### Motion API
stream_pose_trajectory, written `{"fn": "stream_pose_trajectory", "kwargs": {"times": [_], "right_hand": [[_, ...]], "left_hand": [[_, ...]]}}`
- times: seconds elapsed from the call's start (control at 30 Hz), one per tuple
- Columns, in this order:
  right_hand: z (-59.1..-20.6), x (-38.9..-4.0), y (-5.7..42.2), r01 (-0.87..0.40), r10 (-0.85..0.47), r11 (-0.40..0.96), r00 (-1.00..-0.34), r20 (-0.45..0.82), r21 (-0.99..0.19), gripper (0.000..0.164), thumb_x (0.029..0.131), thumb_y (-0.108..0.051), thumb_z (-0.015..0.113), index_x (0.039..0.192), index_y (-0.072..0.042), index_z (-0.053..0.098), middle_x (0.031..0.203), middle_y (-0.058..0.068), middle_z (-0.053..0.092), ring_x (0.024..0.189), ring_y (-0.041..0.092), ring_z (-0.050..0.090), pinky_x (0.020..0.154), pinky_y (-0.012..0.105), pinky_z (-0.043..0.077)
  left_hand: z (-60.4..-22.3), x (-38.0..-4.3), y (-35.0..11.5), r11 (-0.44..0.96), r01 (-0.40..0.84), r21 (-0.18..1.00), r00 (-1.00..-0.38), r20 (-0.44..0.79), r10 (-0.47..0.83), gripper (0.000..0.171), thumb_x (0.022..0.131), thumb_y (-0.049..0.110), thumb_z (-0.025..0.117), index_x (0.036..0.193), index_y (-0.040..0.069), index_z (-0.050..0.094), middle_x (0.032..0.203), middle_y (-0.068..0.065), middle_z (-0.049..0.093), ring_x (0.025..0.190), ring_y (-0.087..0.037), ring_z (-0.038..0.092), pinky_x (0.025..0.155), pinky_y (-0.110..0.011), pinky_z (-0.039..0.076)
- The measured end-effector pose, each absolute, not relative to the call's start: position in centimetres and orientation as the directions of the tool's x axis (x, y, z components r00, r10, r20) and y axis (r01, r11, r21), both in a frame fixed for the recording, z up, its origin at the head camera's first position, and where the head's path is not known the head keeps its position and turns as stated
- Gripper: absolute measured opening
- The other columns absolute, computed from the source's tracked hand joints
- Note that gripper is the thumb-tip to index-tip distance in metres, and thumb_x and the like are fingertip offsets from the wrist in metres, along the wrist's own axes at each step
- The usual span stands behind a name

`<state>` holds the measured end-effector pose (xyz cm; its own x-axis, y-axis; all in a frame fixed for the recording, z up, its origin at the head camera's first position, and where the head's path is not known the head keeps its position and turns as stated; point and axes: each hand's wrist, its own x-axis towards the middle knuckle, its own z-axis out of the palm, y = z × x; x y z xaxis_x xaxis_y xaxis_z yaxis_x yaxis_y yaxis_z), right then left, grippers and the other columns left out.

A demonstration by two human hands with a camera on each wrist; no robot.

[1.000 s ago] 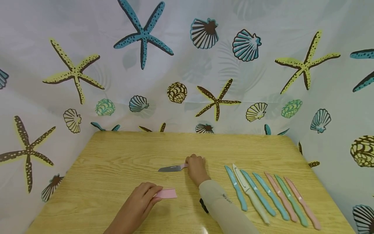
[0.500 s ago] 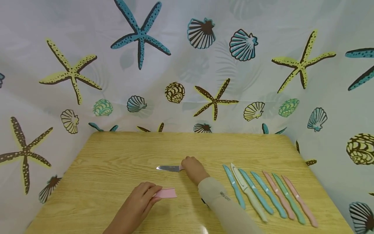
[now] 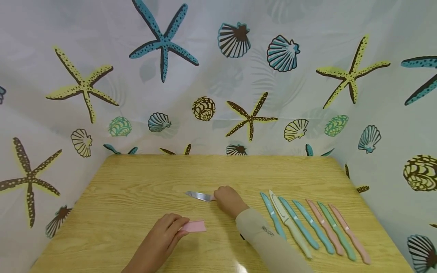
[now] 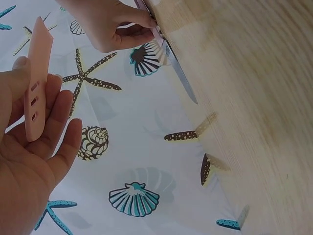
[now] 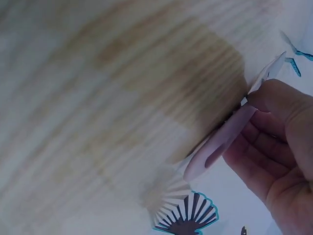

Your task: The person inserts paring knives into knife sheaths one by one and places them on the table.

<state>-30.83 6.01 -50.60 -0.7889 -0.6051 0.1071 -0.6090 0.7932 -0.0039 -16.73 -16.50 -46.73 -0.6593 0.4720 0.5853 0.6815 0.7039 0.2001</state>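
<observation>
My right hand (image 3: 229, 201) grips the pink handle (image 5: 220, 142) of a small knife, whose bare metal blade (image 3: 199, 196) points left over the table. In the left wrist view that blade (image 4: 180, 76) is seen along its length. Nearer to me, my left hand (image 3: 164, 235) holds a pink knife sheath (image 3: 194, 226) between thumb and fingers. Several slots show in the sheath (image 4: 38, 88) in the left wrist view. Knife and sheath are apart, with the blade farther from me than the sheath.
Several sheathed knives lie side by side at the right of the wooden table (image 3: 143, 178): blue (image 3: 300, 223), cream (image 3: 290, 223), green (image 3: 336, 229) and pink (image 3: 349, 233). A white cloth with starfish and shells (image 3: 252, 117) hangs behind the table and along its sides.
The knife has turned in my right hand, and its blade now tilts, with the tip farther from me. The right hand has shifted slightly nearer. My left hand and the sheath have stayed put.
</observation>
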Motion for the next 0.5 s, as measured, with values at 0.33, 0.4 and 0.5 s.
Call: {"fn": "stream_pose_trajectory", "kwargs": {"times": [0.33,0.4,0.5], "right_hand": [[-51.0,-30.7,6.9,-0.565,-0.558,0.820,-0.825,0.087,-0.094,0.012,0.087,-0.004,0.063,0.077,-0.004,0.068,0.071,0.006,0.063,0.064,0.016,0.058,0.058,0.029,0.050],[-51.0,-30.7,7.2,-0.564,-0.557,0.820,-0.825,0.092,-0.095,0.013,0.086,-0.003,0.063,0.074,-0.005,0.066,0.069,0.005,0.061,0.061,0.015,0.055,0.057,0.029,0.048],[-50.8,-30.4,7.7,-0.570,-0.560,0.815,-0.821,0.111,-0.100,0.013,0.084,-0.003,0.064,0.072,-0.006,0.064,0.067,0.005,0.059,0.059,0.012,0.051,0.055,0.027,0.045]], "left_hand": [[-46.8,-16.6,-16.2,0.722,0.657,0.216,-0.690,0.559,0.460,0.034,0.080,0.012,0.077,0.112,0.008,0.068,0.103,0.004,0.059,0.089,-0.006,0.053,0.073,-0.022,0.049],[-46.7,-16.6,-16.2,0.723,0.656,0.216,-0.691,0.558,0.460,0.033,0.080,0.012,0.077,0.112,0.008,0.068,0.103,0.004,0.059,0.089,-0.006,0.053,0.073,-0.022,0.049],[-46.7,-16.6,-16.2,0.717,0.664,0.211,-0.683,0.561,0.468,0.031,0.083,0.014,0.074,0.113,0.008,0.068,0.104,0.004,0.059,0.089,-0.006,0.053,0.073,-0.022,0.049]]}}
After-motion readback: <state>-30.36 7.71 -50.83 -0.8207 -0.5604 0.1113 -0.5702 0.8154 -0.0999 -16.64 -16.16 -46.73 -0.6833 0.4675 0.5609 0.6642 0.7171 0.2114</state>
